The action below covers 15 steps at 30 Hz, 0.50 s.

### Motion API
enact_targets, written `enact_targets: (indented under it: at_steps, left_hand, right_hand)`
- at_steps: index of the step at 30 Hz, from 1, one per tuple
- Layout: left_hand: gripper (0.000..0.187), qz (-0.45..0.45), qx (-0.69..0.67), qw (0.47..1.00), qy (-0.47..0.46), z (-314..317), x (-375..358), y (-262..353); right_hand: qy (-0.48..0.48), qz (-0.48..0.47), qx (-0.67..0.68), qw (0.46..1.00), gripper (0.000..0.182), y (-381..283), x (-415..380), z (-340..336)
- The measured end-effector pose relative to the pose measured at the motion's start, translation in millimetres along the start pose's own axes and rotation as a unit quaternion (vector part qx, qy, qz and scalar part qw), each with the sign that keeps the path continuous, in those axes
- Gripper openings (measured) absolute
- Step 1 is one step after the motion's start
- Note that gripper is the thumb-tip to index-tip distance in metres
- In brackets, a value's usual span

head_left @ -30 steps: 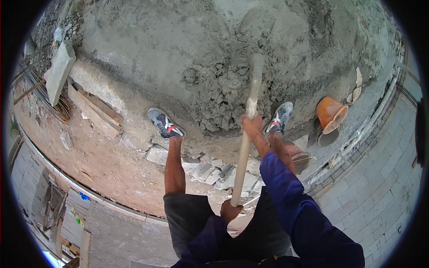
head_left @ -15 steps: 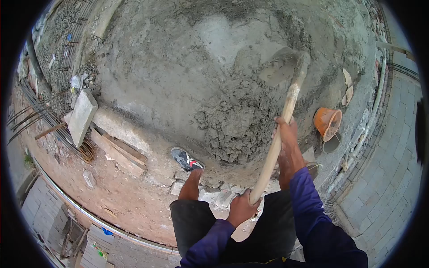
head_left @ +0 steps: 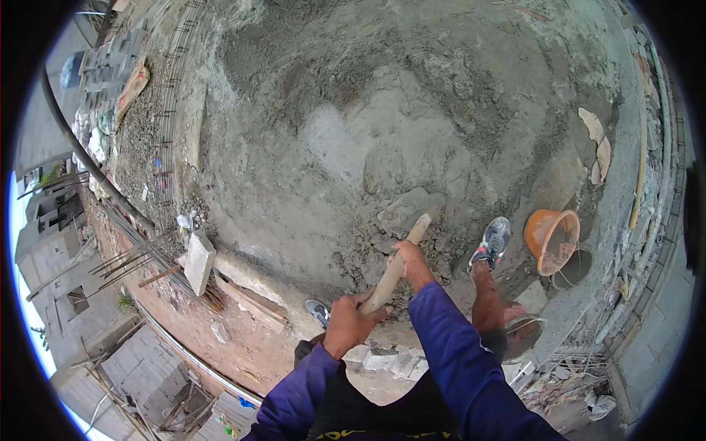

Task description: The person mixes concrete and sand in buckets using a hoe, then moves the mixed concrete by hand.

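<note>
A hoe with a pale wooden handle [head_left: 384,288] slants away from my body. My left hand [head_left: 347,323] is wrapped round the handle near its butt end. Farther up, my right hand [head_left: 414,264] grips the same handle. The hoe's wide, mortar-coated blade [head_left: 404,209] lies at the grey wet mix, its lower edge hard to tell from the mix. Lumpy wet mortar [head_left: 353,257] surrounds the blade and lies below it. My shoe [head_left: 495,239] stands on the right side of the mix.
An orange bucket [head_left: 539,229] lies tilted at the right, beside a dark bucket [head_left: 576,270]. Another round container [head_left: 523,335] sits near my leg. At the left are a concrete slab [head_left: 198,263], wooden boards [head_left: 250,300] and steel rods [head_left: 140,242]. Broken blocks [head_left: 393,362] line the near edge.
The hoe blade has come nearer to me and left over the mix, and the handle appears shorter. Both hands moved left with it. The head view has shifted, showing more on the left.
</note>
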<state>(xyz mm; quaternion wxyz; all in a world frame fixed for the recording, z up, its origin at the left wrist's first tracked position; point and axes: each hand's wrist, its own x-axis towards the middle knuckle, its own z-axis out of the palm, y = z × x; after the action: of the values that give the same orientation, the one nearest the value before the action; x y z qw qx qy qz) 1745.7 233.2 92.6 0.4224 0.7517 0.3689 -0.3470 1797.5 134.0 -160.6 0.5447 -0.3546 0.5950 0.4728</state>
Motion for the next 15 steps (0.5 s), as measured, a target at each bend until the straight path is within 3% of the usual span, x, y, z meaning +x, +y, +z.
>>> enact_targets:
  at_steps: [1, 4, 8, 11, 15]
  left_hand:
    - [0.056, -0.069, 0.006, 0.997, -0.03, -2.8, 3.3, 15.7]
    - [0.055, -0.103, 0.024, 0.993, -0.049, -10.0, 24.9, 48.6]
    - [0.05, 0.05, 0.097, 0.994, -0.025, -30.2, 40.2, 47.2]
    - [0.05, -0.026, 0.058, 0.995, -0.07, -45.6, 51.4, 29.1]
    - [0.052, -0.009, 0.075, 0.988, -0.132, -98.0, 87.9, 19.6]
  right_hand:
    - [0.019, 0.021, 0.029, 0.999, 0.036, -9.3, -12.7, 4.1]
    - [0.016, 0.045, 0.065, 0.997, 0.042, -31.7, 4.9, 1.9]
    - [0.085, 0.045, 0.102, 0.99, 0.04, -36.0, 0.9, 20.8]
    - [0.131, 0.021, 0.07, 0.989, 0.03, -37.4, 6.1, 33.1]
    - [0.117, 0.004, 0.096, 0.988, 0.024, -43.7, 42.5, 54.5]
